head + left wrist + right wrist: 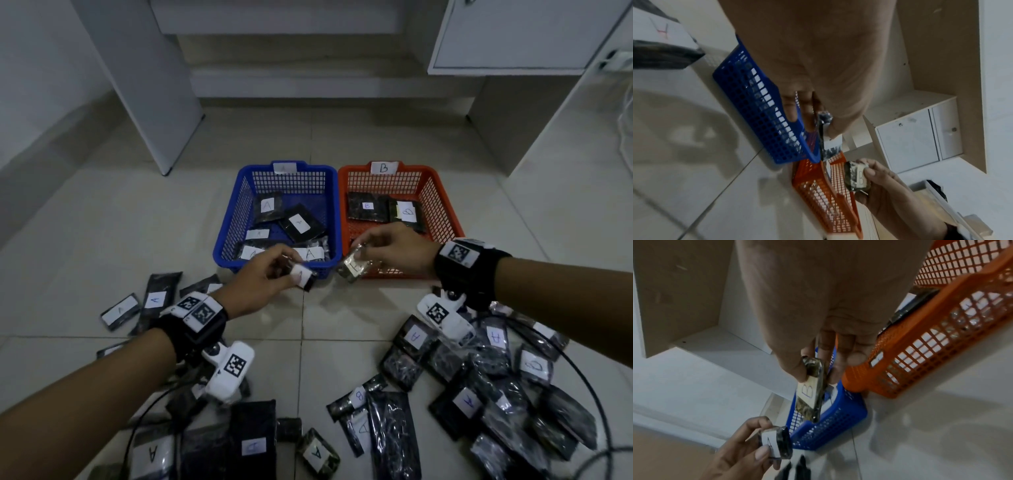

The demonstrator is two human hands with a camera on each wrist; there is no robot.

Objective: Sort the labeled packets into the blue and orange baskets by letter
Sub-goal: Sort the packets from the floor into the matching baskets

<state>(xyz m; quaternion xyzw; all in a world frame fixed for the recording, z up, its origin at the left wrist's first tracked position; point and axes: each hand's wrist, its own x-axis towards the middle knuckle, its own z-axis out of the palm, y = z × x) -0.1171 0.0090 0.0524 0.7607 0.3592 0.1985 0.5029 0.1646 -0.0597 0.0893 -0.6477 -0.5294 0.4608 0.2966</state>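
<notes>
My left hand (263, 279) pinches a small packet labeled A (303, 274) at the near rim of the blue basket (236, 219), which already contains A packets. My right hand (394, 251) pinches a packet labeled B (354, 267) at the near corner of the orange basket (442, 205). More labeled packets (472, 383) lie scattered on the floor (137, 219).

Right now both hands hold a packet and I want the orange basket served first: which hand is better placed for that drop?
The right hand. It pinches the B packet at the orange basket's near rim; the left hand holds an A packet by the blue basket.
</notes>
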